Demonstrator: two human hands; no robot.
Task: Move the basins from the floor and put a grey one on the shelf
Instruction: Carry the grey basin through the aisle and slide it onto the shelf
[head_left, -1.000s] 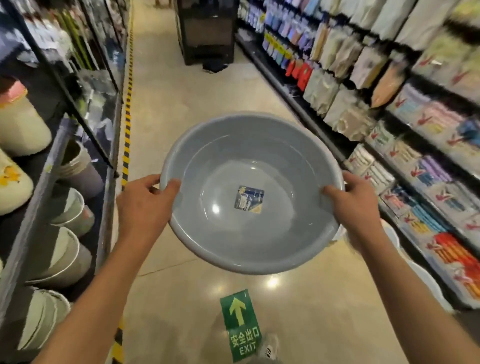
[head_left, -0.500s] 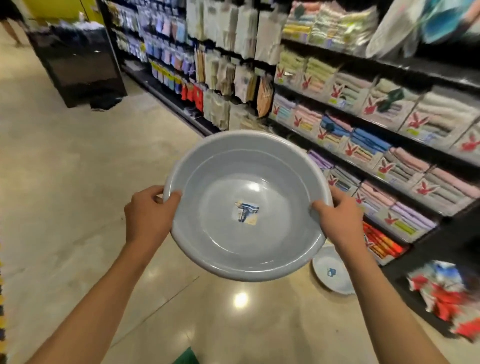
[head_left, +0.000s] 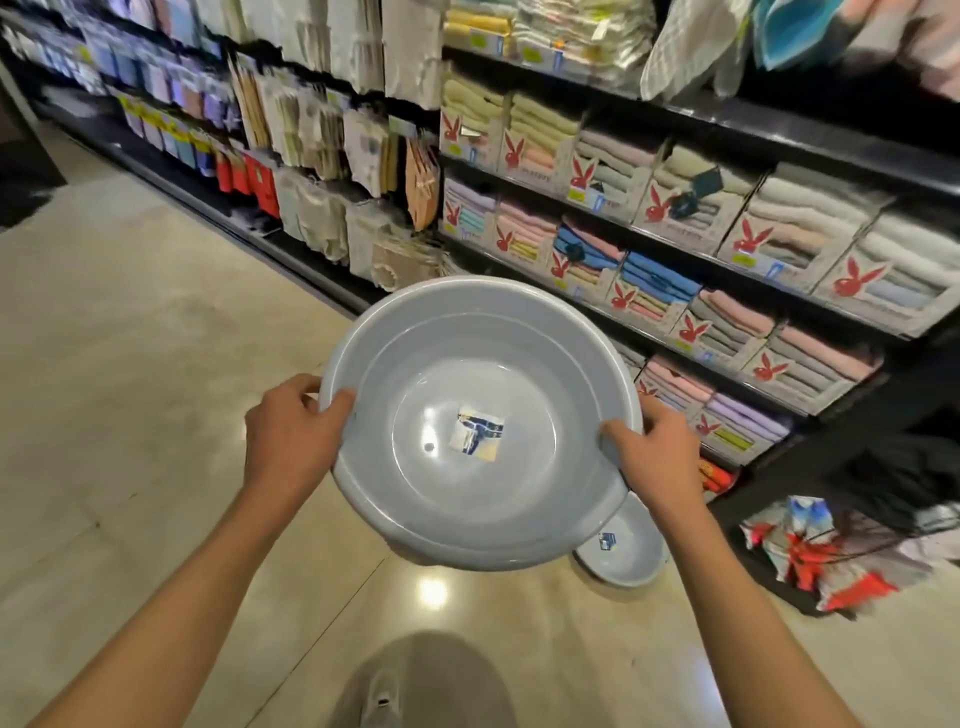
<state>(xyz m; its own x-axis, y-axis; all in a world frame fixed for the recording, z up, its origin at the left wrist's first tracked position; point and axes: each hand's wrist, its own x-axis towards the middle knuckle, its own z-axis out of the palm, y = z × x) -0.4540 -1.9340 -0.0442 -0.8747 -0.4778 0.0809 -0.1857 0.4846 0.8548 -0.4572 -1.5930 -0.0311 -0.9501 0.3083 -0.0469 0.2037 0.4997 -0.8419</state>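
Note:
I hold a round grey basin (head_left: 478, 499) in front of me at waist height, its inside facing up, with a small label stuck in its bottom. My left hand (head_left: 291, 436) grips its left rim and my right hand (head_left: 654, 452) grips its right rim. A second grey basin (head_left: 623, 551) lies on the floor below and to the right, partly hidden behind the held one. It also carries a small label.
A tall black shelf (head_left: 779, 130) of boxed folded towels and hanging packets runs along the right side of the aisle. Colourful packs (head_left: 810, 556) sit at its low right end. The glossy tiled floor (head_left: 130, 389) stretches to the left. My leg and shoe (head_left: 410, 686) show below.
The view has swung from the left-hand shelf across the aisle to the towel shelf on the right. The basin has stayed in both hands. The floor basin has come fully into view.

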